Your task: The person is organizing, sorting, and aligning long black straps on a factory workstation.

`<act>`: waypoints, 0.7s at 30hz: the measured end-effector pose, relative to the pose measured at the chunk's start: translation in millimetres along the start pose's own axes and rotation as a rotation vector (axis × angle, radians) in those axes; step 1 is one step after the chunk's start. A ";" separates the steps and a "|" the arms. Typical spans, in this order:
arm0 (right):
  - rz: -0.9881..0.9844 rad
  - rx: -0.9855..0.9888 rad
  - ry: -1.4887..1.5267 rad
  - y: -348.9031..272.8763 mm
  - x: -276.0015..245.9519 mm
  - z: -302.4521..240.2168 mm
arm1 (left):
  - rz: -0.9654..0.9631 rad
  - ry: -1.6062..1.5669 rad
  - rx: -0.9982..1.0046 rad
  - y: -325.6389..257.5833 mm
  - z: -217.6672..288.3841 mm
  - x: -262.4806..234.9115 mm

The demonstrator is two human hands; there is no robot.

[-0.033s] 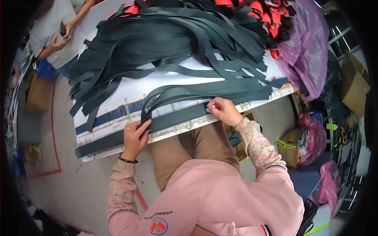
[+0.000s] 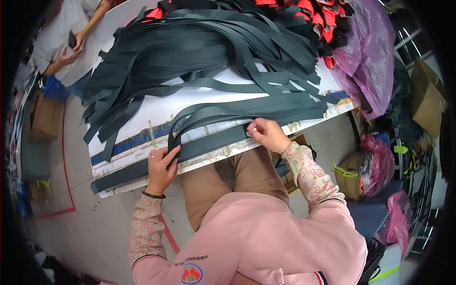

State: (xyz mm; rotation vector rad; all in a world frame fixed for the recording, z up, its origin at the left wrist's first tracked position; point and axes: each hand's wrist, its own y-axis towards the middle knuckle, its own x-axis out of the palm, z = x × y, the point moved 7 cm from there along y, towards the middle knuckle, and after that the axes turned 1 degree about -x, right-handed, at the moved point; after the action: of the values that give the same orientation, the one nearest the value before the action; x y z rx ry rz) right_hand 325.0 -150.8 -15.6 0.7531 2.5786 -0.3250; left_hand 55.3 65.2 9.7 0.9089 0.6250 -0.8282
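A long, dark green fabric strip [image 2: 213,142] lies along the table's near edge under both my hands. My left hand [image 2: 162,164] presses on it with thumb and fingers drawn together, gripping it beside the bend where several looped strips [image 2: 209,111] curve back. At the right end of the near strip, my right hand [image 2: 268,135] pinches a small white piece, mostly hidden by the fingers, so its kind cannot be told. Beyond the looped strips, a big heap of the same dark green strips [image 2: 190,47] covers much of the white table [image 2: 128,126].
Red and black fabric pieces [image 2: 327,21] pile up at the back right, beside a purple plastic bag [image 2: 368,61]. Another person's hand [image 2: 69,57] shows at the far left. Cardboard boxes [image 2: 46,118] stand on the floor at left. A bag-lined round container [image 2: 354,175] stands at right.
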 end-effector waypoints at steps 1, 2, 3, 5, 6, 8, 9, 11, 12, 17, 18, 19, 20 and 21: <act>0.008 -0.006 -0.024 -1.6 0.4 -2.7 | 0.004 -0.006 0.004 0.1 -0.3 1.2; 0.013 -0.013 -0.047 -2.8 1.1 -5.1 | -0.008 -0.006 0.018 -0.3 0.3 2.8; 0.028 -0.007 -0.040 -4.5 0.4 -7.1 | -0.006 0.001 0.012 0.4 0.4 3.5; 0.030 -0.039 -0.084 -7.0 2.4 -12.3 | -0.004 0.003 0.001 0.2 -1.0 6.2; 0.039 -0.036 -0.077 -7.3 2.8 -11.2 | -0.011 0.004 0.010 0.4 -0.1 7.1; 0.045 -0.049 -0.153 -7.5 5.0 -10.6 | -0.011 -0.001 -0.001 0.6 -0.5 7.2; 0.034 -0.035 -0.177 -7.5 5.9 -14.3 | -0.016 0.002 0.004 0.2 -0.2 7.7; 0.046 -0.039 -0.188 -8.5 5.4 -19.3 | -0.012 0.002 -0.006 -0.5 -1.1 7.7; 0.054 -0.044 -0.205 -8.8 4.9 -20.4 | -0.016 0.003 -0.002 0.0 0.1 7.6; 0.074 -0.053 -0.244 -8.3 7.3 -21.6 | -0.015 -0.001 -0.004 -1.2 -1.0 7.1; 0.082 -0.048 -0.250 -8.5 7.2 -21.9 | -0.016 -0.001 -0.004 -0.3 -0.1 6.6; 0.082 -0.047 -0.249 -8.6 7.8 -22.0 | -0.015 0.003 0.005 0.9 2.4 5.6; 0.086 -0.050 -0.256 -8.6 8.1 -22.3 | -0.013 0.006 0.013 1.6 3.9 5.0; 0.090 -0.054 -0.263 -8.8 8.2 -23.0 | -0.014 0.007 0.013 1.6 3.8 4.8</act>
State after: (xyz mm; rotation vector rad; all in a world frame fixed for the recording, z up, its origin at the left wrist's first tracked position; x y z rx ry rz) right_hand 306.1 -146.6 1.7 0.7508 2.2909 -0.3031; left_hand 59.7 60.8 8.5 0.9201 0.6332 -0.8427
